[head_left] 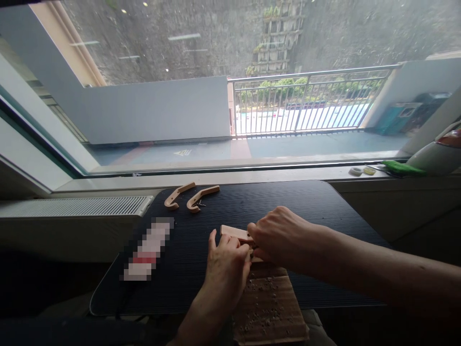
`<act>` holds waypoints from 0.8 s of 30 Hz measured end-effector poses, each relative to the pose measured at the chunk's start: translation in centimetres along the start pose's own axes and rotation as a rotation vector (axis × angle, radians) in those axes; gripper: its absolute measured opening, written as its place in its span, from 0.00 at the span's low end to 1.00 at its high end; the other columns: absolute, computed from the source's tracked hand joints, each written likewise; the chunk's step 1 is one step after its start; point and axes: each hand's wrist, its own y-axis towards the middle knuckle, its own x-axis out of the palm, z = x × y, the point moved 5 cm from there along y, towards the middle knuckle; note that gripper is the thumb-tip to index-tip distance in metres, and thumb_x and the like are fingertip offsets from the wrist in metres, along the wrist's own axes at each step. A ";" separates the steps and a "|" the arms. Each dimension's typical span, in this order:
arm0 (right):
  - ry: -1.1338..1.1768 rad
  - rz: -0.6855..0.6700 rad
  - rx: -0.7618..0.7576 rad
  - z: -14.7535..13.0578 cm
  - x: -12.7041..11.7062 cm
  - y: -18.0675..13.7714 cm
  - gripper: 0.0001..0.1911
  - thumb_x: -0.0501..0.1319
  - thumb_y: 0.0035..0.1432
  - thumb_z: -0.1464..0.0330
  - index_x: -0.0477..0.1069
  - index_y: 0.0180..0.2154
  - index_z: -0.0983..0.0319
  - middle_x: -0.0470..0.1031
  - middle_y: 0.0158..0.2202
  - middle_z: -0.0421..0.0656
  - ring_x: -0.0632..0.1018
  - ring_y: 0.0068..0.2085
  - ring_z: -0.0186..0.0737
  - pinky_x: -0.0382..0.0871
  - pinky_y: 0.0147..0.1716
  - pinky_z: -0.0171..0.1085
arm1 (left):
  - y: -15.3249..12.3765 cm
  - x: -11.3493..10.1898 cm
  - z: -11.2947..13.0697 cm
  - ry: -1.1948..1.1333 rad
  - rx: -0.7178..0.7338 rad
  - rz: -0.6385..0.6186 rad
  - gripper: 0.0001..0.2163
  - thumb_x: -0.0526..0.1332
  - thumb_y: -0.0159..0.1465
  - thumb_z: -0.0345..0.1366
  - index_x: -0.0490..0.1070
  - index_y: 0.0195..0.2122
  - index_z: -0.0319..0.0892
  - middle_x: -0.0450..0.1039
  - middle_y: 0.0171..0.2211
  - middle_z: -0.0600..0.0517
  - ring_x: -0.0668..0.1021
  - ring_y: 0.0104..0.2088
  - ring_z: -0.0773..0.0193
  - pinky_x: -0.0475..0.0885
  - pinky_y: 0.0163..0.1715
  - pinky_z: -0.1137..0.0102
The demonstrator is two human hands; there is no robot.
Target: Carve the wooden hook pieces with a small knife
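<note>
My left hand (226, 266) and my right hand (281, 238) meet over a small pale wooden piece (234, 233) near the front of the black table (306, 206). Both hands have their fingers curled on it; the right hand covers its right end. Whether either hand also holds a small tool is hidden between them. Just below the hands lies a brown board (268, 307) strewn with wood shavings. Two curved wooden hooks (179, 194) (200, 197) lie side by side at the table's far left.
A blurred red-and-white object (149, 250) lies on the table's left. A white radiator grille (72, 206) runs to the left. On the window sill at the right are tape rolls (362, 170), a green item (399, 167) and a white appliance (437, 154).
</note>
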 end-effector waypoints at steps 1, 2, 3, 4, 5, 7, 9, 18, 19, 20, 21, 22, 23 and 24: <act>-0.001 0.000 -0.018 -0.1 -0.2 -0.1 0.03 0.59 0.53 0.73 0.69 0.32 0.65 0.74 0.26 0.42 0.75 0.28 0.40 0.48 0.18 0.35 | 0.0 0.0 0.0 0.004 0.003 0.004 0.07 0.57 0.58 0.32 0.74 0.34 0.47 0.74 0.37 0.51 0.70 0.46 0.56 0.47 0.57 0.47; -0.001 0.003 -0.046 -0.3 -0.4 -0.1 0.04 0.60 0.52 0.73 0.70 0.33 0.65 0.74 0.27 0.42 0.75 0.28 0.40 0.48 0.19 0.35 | 0.0 0.0 0.0 0.007 0.005 0.005 0.07 0.58 0.58 0.32 0.74 0.34 0.47 0.74 0.37 0.50 0.70 0.46 0.56 0.47 0.57 0.47; -0.004 0.006 -0.083 -0.5 -0.4 -0.1 0.05 0.60 0.52 0.74 0.70 0.34 0.64 0.74 0.28 0.42 0.75 0.29 0.40 0.49 0.19 0.35 | 0.0 0.0 0.0 0.009 0.006 0.005 0.07 0.57 0.58 0.32 0.74 0.34 0.46 0.74 0.37 0.50 0.70 0.46 0.56 0.47 0.57 0.47; -0.008 0.001 -0.123 -0.8 -0.3 -0.1 0.05 0.59 0.51 0.75 0.70 0.33 0.63 0.74 0.28 0.42 0.75 0.29 0.39 0.49 0.19 0.35 | 0.0 0.1 0.0 0.007 0.007 0.003 0.07 0.57 0.59 0.32 0.74 0.34 0.46 0.74 0.38 0.50 0.70 0.46 0.56 0.47 0.57 0.47; -0.016 -0.005 -0.154 -1.0 -0.2 0.0 0.04 0.59 0.51 0.76 0.71 0.31 0.63 0.74 0.28 0.42 0.75 0.29 0.39 0.49 0.19 0.36 | 0.0 0.2 -0.1 0.003 0.008 -0.002 0.07 0.56 0.59 0.32 0.74 0.34 0.46 0.74 0.38 0.50 0.70 0.46 0.56 0.47 0.57 0.47; -0.029 -0.014 -0.182 -1.2 0.2 0.4 0.04 0.59 0.52 0.76 0.71 0.29 0.64 0.73 0.27 0.42 0.74 0.28 0.37 0.49 0.19 0.36 | 0.0 0.3 -0.2 -0.012 0.008 -0.013 0.08 0.55 0.60 0.33 0.73 0.35 0.46 0.74 0.38 0.50 0.70 0.46 0.56 0.47 0.57 0.47; -0.031 -0.047 -0.176 -1.4 0.5 0.8 0.05 0.58 0.53 0.76 0.72 0.30 0.64 0.74 0.29 0.43 0.74 0.28 0.37 0.49 0.19 0.36 | 0.0 0.3 -0.3 -0.025 0.010 -0.018 0.08 0.55 0.60 0.33 0.73 0.36 0.46 0.74 0.39 0.50 0.70 0.47 0.56 0.47 0.58 0.48; 0.023 -0.152 -0.095 -1.2 0.6 1.6 0.06 0.59 0.54 0.76 0.73 0.35 0.65 0.75 0.31 0.45 0.75 0.33 0.39 0.53 0.21 0.35 | 0.1 0.8 -0.6 -0.033 0.013 -0.018 0.07 0.56 0.59 0.32 0.73 0.35 0.46 0.74 0.38 0.52 0.70 0.46 0.57 0.46 0.58 0.48; 0.036 -0.124 -0.105 -1.0 0.8 1.6 0.06 0.59 0.52 0.76 0.73 0.34 0.65 0.75 0.31 0.44 0.75 0.32 0.38 0.53 0.21 0.35 | 0.1 0.8 -0.6 -0.033 0.007 -0.015 0.07 0.56 0.59 0.32 0.73 0.34 0.46 0.74 0.38 0.52 0.70 0.46 0.58 0.46 0.58 0.48; 0.046 -0.093 -0.112 -0.8 0.9 1.6 0.06 0.60 0.51 0.76 0.72 0.33 0.65 0.75 0.30 0.43 0.75 0.30 0.38 0.52 0.21 0.35 | 0.1 0.7 -0.5 -0.033 -0.002 -0.015 0.06 0.57 0.58 0.31 0.73 0.33 0.46 0.74 0.38 0.52 0.70 0.45 0.58 0.46 0.58 0.48; 0.050 -0.069 -0.112 -0.7 1.1 1.5 0.06 0.60 0.50 0.76 0.72 0.32 0.65 0.75 0.28 0.43 0.75 0.29 0.38 0.52 0.20 0.35 | 0.2 0.6 -0.5 -0.033 -0.010 -0.016 0.06 0.57 0.57 0.30 0.73 0.32 0.46 0.74 0.38 0.52 0.70 0.45 0.58 0.45 0.58 0.48; 0.051 -0.048 -0.109 -0.6 1.3 1.5 0.05 0.60 0.49 0.76 0.71 0.31 0.65 0.74 0.27 0.42 0.74 0.27 0.38 0.51 0.19 0.35 | 0.2 0.6 -0.5 -0.035 -0.016 -0.016 0.06 0.58 0.57 0.30 0.73 0.31 0.46 0.74 0.38 0.52 0.70 0.45 0.58 0.45 0.58 0.48; 0.046 -0.036 -0.100 -0.4 1.5 1.4 0.04 0.59 0.49 0.76 0.71 0.30 0.65 0.74 0.25 0.41 0.74 0.26 0.38 0.50 0.19 0.35 | 0.2 0.5 -0.4 -0.037 -0.020 -0.014 0.06 0.58 0.57 0.30 0.73 0.30 0.46 0.74 0.38 0.52 0.71 0.45 0.58 0.45 0.58 0.48; 0.035 -0.025 -0.086 -0.4 1.7 1.3 0.04 0.59 0.49 0.76 0.70 0.29 0.65 0.73 0.23 0.41 0.74 0.24 0.38 0.49 0.18 0.36 | 0.2 0.4 -0.3 -0.039 -0.019 -0.012 0.06 0.57 0.57 0.30 0.73 0.29 0.46 0.74 0.38 0.52 0.71 0.46 0.58 0.45 0.58 0.48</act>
